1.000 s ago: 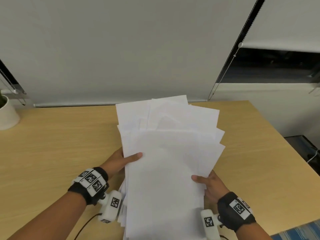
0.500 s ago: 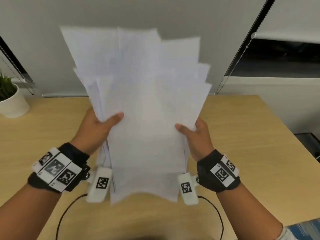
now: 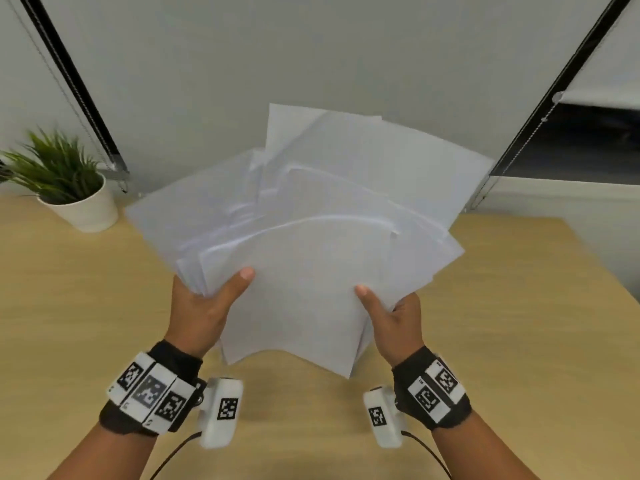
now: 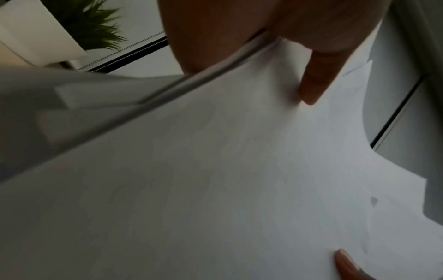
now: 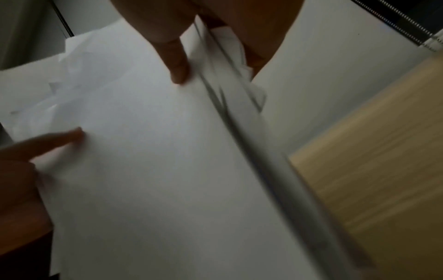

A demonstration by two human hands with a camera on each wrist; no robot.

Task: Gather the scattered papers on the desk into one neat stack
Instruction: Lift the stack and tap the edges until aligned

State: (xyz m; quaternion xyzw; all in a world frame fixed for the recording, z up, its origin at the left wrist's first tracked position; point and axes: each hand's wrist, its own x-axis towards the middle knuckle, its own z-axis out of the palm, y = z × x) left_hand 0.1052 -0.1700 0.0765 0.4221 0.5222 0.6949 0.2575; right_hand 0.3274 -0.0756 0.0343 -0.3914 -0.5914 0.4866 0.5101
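A loose sheaf of white papers (image 3: 304,244) is held up above the wooden desk (image 3: 69,306), its sheets fanned out and uneven at the top. My left hand (image 3: 204,303) grips the sheaf's left edge, thumb on the front sheet. My right hand (image 3: 391,313) grips the right edge the same way. The left wrist view shows the papers (image 4: 215,170) filling the picture, with my left hand (image 4: 309,83) pinching them. In the right wrist view the papers (image 5: 155,151) sit under the thumb of my right hand (image 5: 177,70). The fingers behind the sheets are hidden.
A potted plant (image 3: 69,188) in a white pot stands at the desk's far left. Closed blinds with bead chains hang behind the desk. The desk's right edge (image 3: 609,268) drops off near a dark window opening.
The papers were lying on the desk a second ago, then were lifted upright. They now tilt forward and lower, fanned toward the right, with both hands still on the side edges.
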